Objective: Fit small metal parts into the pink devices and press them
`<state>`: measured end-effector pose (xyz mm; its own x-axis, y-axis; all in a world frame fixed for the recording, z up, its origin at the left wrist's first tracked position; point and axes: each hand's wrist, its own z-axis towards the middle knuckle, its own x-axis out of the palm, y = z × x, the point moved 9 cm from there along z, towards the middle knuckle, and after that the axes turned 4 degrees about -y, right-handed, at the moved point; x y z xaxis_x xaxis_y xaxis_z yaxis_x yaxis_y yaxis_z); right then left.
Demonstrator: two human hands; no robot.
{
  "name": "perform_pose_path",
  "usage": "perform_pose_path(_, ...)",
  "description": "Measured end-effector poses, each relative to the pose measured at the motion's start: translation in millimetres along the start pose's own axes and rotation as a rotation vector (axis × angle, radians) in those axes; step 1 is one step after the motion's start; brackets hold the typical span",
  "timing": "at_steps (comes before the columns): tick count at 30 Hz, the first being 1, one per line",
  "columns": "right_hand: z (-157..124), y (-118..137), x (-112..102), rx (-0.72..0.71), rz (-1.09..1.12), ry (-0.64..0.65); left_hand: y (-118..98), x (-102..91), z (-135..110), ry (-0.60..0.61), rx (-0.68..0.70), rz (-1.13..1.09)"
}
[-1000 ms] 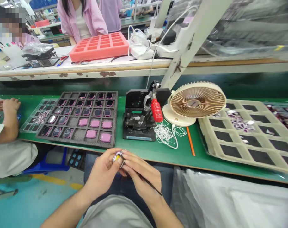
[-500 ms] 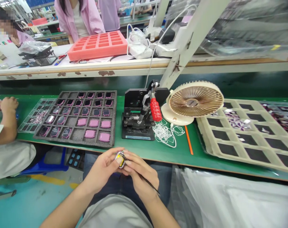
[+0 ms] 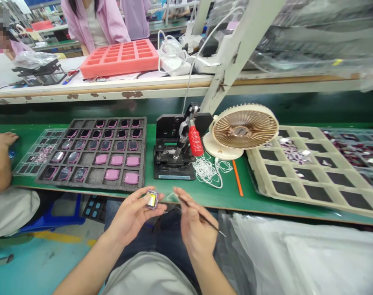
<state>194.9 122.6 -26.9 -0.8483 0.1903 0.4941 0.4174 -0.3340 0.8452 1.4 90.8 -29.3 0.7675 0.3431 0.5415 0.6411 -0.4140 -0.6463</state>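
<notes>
My left hand [image 3: 132, 217] grips a small purple-rimmed watch case [image 3: 152, 199] with a yellow patch inside, held just in front of the bench edge. To its right, my right hand [image 3: 198, 225] is closed around slim dark tweezers [image 3: 208, 223], whose thin end points back toward my wrist. A thin, clear, loop-like piece [image 3: 172, 196] shows by the right fingertips; whether it is held there I cannot tell. Behind my left hand lies a grey foam tray [image 3: 92, 176] with dark-screened watch cases [image 3: 105, 145] and pink-purple ones [image 3: 131, 178].
A black toggle press [image 3: 174, 157] with a red handle stands mid-bench, beside a cream fan [image 3: 244, 127] and tangled white cord [image 3: 204, 169]. An orange stick [image 3: 238, 178] and a beige compartment tray [image 3: 275, 198] lie right. A co-worker's arm [image 3: 0, 159] rests at far left.
My hands have moved apart: the right hand with the tweezers went right, away from the watch case in my left hand. The view has shifted slightly right.
</notes>
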Motion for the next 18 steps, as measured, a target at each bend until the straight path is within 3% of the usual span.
perform_pose_path(3,42.0,32.1,-44.4,-0.193,-0.345,-0.367,6.5,-0.9,-1.2,0.008,-0.03,0.033)
perform_pose_path(4,58.4,41.0,-53.9,-0.232,-0.493,-0.436,9.9,0.5,-1.6,0.025,-0.045,0.045)
perform_pose_path(5,76.8,45.5,-58.9,-0.239,-0.645,-0.443,13.8,2.6,-2.0,0.047,-0.062,0.057)
perform_pose_path(9,132.0,32.2,-70.1,-0.106,-1.077,-0.247,29.4,12.2,-2.4,0.121,-0.122,0.084)
perform_pose_path(13,133.4,30.4,-80.5,-0.051,-1.166,-0.237,36.9,14.5,-0.8,0.155,-0.133,0.1)
perform_pose_path(18,130.6,38.7,-76.4,-0.008,-1.219,-0.18,44.1,4.0,6.7,0.138,-0.169,0.118)
